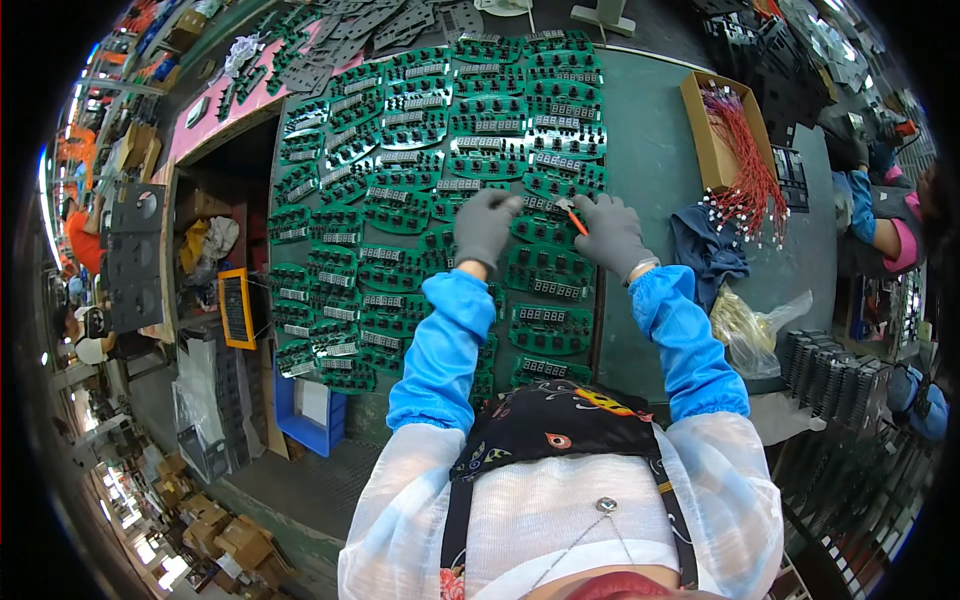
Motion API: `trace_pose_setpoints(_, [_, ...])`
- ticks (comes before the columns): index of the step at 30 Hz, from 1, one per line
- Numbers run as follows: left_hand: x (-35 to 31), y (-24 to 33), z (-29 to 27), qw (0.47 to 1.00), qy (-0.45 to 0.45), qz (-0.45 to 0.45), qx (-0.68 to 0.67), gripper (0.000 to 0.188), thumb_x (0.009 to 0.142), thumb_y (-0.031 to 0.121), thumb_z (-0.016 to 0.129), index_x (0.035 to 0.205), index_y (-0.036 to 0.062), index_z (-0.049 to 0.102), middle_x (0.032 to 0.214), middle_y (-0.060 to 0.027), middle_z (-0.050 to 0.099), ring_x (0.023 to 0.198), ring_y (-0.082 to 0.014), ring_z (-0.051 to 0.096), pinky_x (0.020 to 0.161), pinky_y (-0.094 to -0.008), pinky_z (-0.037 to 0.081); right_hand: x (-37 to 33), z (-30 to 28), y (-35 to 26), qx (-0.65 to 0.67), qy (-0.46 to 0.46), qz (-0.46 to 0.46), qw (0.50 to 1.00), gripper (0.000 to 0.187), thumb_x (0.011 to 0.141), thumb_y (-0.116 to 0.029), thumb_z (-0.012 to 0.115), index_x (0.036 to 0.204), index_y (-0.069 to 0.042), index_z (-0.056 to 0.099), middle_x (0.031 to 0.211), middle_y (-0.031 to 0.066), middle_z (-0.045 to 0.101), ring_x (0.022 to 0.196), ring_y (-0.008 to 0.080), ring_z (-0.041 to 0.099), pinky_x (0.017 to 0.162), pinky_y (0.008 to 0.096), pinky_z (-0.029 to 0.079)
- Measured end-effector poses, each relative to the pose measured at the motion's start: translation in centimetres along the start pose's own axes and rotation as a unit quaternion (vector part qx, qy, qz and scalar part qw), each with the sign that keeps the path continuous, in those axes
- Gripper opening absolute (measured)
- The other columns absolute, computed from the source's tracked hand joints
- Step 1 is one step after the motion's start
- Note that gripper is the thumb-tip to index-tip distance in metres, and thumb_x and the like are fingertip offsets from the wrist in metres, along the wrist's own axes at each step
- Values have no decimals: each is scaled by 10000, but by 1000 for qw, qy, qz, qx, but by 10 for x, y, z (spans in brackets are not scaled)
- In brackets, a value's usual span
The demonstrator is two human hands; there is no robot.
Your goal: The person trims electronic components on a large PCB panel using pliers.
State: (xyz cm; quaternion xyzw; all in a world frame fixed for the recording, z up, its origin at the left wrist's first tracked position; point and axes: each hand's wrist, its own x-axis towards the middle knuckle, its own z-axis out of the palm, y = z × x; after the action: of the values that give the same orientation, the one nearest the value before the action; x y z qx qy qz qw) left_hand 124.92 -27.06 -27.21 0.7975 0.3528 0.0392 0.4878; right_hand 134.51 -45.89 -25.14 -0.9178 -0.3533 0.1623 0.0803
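Many green circuit boards (550,330) lie in crowded columns on the dark green table (645,125), and they fill the space from the upper centre of the frame down to the lower centre-left. The work in hand is with the board between the hands (541,230), near the middle of the frame. The right hand (610,235), in a grey glove, grasps an orange-handled tool (578,223) between the thumb and the fingers, and its tip points toward the boards at upper left of the hand. The left hand (487,228), gloved also, is just beside this board with the fingers bent; whether they pinch something, I cannot tell. About the progress, I judge that the work is somewhere in its course, because the tool is at one board only and many others lie around without any hand on them. Which of them are finished and which are left, the boards do not show, as they look much alike at this size. In the upper right, the red wires (738,150) hang out over the cardboard box (693,130), and I see none of them attached to a board.
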Motion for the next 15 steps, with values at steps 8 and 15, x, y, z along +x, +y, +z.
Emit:
trace_pose_setpoints(8, [-12,-9,29,968,-43,-42,245,302,826,366,664,1019,136,691,946,-93,702,876,-291,663,750,-414,503,6,1,-8,-13,-8,-8,1000,506,708,-228,659,1201,-154,573,1052,114,588,1024,300,564,818,431,450])
trace_pose_setpoints(15, [-19,-6,39,956,-7,-24,293,209,872,317,596,976,149,664,920,-86,694,898,-303,658,745,-460,520,14,-4,-10,-12,-42,-9,999,505,703,-242,661,1193,-157,578,1041,116,594,1017,304,567,813,430,447])
